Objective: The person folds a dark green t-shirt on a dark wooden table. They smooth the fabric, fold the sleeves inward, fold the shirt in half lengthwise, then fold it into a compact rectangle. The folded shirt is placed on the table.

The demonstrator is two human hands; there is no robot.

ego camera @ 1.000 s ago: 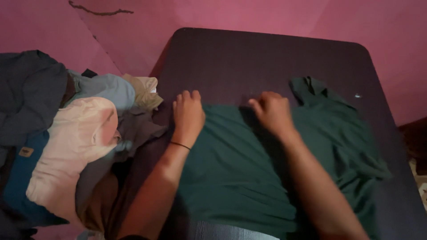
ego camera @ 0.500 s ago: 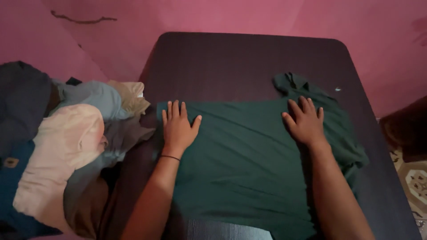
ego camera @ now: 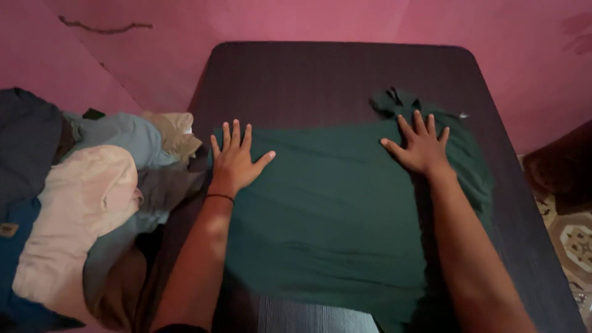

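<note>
Dim, pink-tinged room light; soft shadows beneath both forearms, faint sheen on the dark wooden table (ego camera: pixel 320 74), sharp focus

Small tan label patch (ego camera: pixel 8 229) on blue garment (ego camera: pixel 15 246), far left

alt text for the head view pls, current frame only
Left hand and right hand press flat, fingers spread, on a dark green garment laid across a dark table. A pile of clothes sits to the left, against a pink wall.
</note>
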